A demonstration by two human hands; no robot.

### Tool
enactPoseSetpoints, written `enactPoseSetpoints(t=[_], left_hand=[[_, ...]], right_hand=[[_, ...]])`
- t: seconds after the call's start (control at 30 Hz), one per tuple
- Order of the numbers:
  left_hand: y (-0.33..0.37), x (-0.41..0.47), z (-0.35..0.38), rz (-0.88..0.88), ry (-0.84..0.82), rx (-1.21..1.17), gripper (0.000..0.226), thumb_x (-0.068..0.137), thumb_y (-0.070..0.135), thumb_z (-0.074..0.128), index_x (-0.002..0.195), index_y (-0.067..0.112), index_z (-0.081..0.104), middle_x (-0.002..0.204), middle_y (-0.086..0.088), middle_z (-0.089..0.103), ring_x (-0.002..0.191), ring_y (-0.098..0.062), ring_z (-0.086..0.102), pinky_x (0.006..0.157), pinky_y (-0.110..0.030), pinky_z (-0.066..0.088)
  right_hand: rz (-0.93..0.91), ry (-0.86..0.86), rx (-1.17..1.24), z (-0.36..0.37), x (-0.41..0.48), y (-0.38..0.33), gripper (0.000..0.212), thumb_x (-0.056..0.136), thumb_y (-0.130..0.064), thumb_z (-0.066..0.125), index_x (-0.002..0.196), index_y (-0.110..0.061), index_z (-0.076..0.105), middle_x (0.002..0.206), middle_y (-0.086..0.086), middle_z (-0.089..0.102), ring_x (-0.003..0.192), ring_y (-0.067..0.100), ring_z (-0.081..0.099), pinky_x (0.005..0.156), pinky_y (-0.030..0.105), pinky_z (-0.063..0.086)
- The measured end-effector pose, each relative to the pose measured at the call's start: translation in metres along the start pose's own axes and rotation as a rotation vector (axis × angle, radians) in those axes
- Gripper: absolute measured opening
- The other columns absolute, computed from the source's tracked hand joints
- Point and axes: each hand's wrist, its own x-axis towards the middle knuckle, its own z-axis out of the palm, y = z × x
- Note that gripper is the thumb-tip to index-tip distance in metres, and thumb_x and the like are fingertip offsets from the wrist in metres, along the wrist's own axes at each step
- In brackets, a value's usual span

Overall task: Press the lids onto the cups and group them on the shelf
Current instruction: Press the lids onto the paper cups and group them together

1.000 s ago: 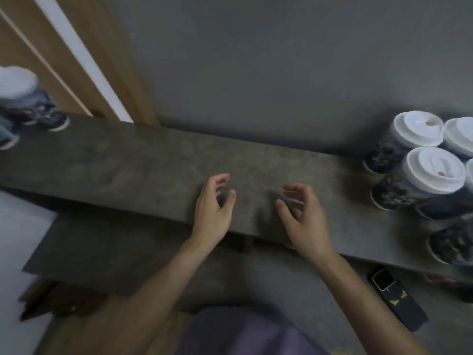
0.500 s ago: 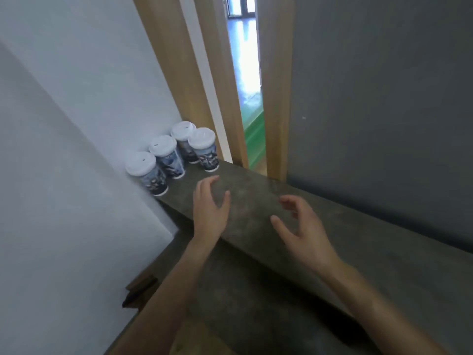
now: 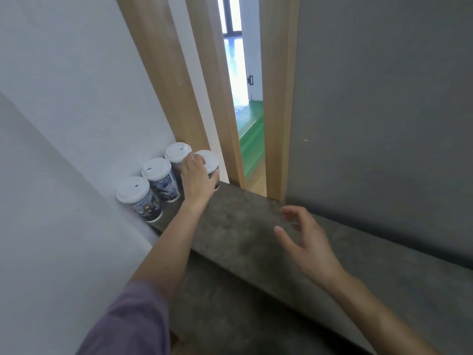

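A mottled grey-brown shelf (image 3: 243,226) runs diagonally toward the lower right; four white-lidded cups (image 3: 156,175) stand clustered at its centre-left end.

Left arm outstretched, left grip (image 3: 198,180) curled round cup (image 3: 210,160); right grip (image 3: 304,242) hovering, fingers loosely spread.

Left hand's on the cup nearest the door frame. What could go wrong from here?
1. The left hand grips the cup nearest the door frame up by its lid; lifting there could pop the lid loose.
2. The rear cup stands right beside that hand, so a sideways pull might topple it.
3. The right hand hovers empty over the shelf, so nothing steadies the other cups.
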Motion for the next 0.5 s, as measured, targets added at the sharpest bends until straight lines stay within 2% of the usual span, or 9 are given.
enactPoseSetpoints(t=[0.13, 0.23, 0.3, 0.37, 0.43, 0.5], left_hand=[[0.012, -0.013, -0.007, 0.021, -0.047, -0.096, 0.039, 0.083, 0.027, 0.078, 0.098, 0.005, 0.048, 0.125, -0.018, 0.047, 0.111, -0.042, 0.049, 0.091, -0.05, 0.047], [0.052, -0.051, -0.021, 0.146, -0.161, -0.242, 0.046, 0.078, 0.037, 0.083, 0.09, 0.015, 0.045, 0.113, -0.006, 0.048, 0.101, -0.025, 0.051, 0.078, -0.038, 0.045], [0.095, -0.092, -0.032, 0.242, -0.323, -0.424, 0.049, 0.074, 0.041, 0.087, 0.089, 0.019, 0.046, 0.11, 0.001, 0.05, 0.099, -0.015, 0.053, 0.077, -0.034, 0.047], [0.138, -0.135, -0.038, 0.319, -0.457, -0.568, 0.05, 0.072, 0.045, 0.088, 0.09, 0.024, 0.047, 0.113, 0.007, 0.055, 0.105, -0.008, 0.056, 0.084, -0.036, 0.054], [0.179, -0.173, -0.036, 0.34, -0.563, -0.707, 0.052, 0.07, 0.049, 0.088, 0.094, 0.027, 0.047, 0.119, 0.013, 0.058, 0.113, -0.006, 0.058, 0.086, -0.039, 0.057], [0.216, -0.204, -0.03, 0.322, -0.651, -0.794, 0.06, 0.068, 0.053, 0.088, 0.108, 0.032, 0.048, 0.123, 0.017, 0.058, 0.117, -0.005, 0.058, 0.091, -0.036, 0.056]], right_hand=[[0.008, 0.01, -0.006, -0.008, -0.007, 0.011, 0.043, 0.098, -0.032, 0.068, 0.137, -0.025, 0.052, 0.132, -0.01, 0.059, 0.125, 0.005, 0.054, 0.106, 0.025, 0.045], [0.015, 0.04, -0.038, -0.024, -0.016, 0.026, 0.054, 0.093, -0.032, 0.075, 0.14, -0.02, 0.051, 0.134, -0.007, 0.058, 0.125, 0.005, 0.054, 0.111, 0.032, 0.046], [0.041, 0.056, -0.049, -0.04, -0.027, 0.041, 0.073, 0.085, -0.035, 0.083, 0.145, -0.018, 0.045, 0.138, -0.009, 0.054, 0.127, 0.002, 0.051, 0.11, 0.027, 0.044], [0.093, 0.039, 0.013, -0.059, -0.044, 0.054, 0.088, 0.076, -0.039, 0.091, 0.146, -0.027, 0.039, 0.137, -0.021, 0.05, 0.125, -0.008, 0.051, 0.104, 0.018, 0.043], [0.123, 0.065, 0.069, -0.079, -0.066, 0.07, 0.085, 0.072, -0.039, 0.093, 0.137, -0.041, 0.038, 0.131, -0.033, 0.052, 0.119, -0.013, 0.056, 0.096, 0.011, 0.046], [0.157, 0.148, 0.101, -0.097, -0.09, 0.086, 0.077, 0.072, -0.038, 0.093, 0.129, -0.047, 0.042, 0.126, -0.036, 0.058, 0.115, -0.012, 0.06, 0.091, 0.009, 0.048]])
